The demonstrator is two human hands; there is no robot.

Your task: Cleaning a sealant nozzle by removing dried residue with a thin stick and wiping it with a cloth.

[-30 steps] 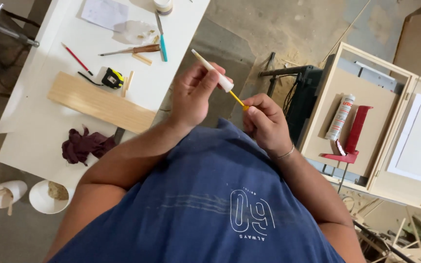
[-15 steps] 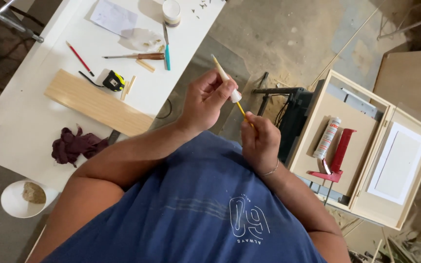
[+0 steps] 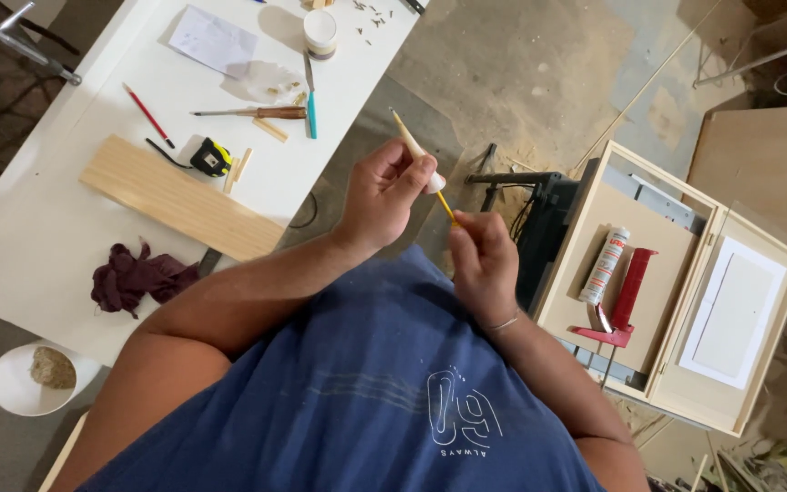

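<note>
The left hand [image 3: 384,196] is gripping a small brush [image 3: 419,157], its fingers wrapping the pale wooden handle, which is pointing toward eleven o'clock. The thin yellow tip of the brush is slanting down toward five o'clock and meeting the right hand [image 3: 480,260]. That hand is curling closed, fingertips pinched at the brush tip; what, if anything, lies between them is too small to tell. A thin bracelet [image 3: 503,321] is circling the right wrist. Both hands are hovering above the sawdust-strewn floor [image 3: 539,82], just off the desk's edge.

At nine to eleven o'clock from the hands, the white desk [image 3: 38,264] is carrying a pale wooden board [image 3: 179,197], a yellow and black tape measure [image 3: 211,157], a red pencil [image 3: 148,115], a wooden-handled tool [image 3: 257,113], a teal-handled tool [image 3: 310,107], a sheet of paper [image 3: 213,40], a small round tub [image 3: 321,33] and a dark maroon rag [image 3: 134,275]. A white bowl [image 3: 25,378] is sitting near the desk's lower corner, at eight o'clock.

At three o'clock, an open wooden box [image 3: 676,273] is holding a sealant tube [image 3: 605,266] lying just beside a red caulking gun [image 3: 626,301].
</note>
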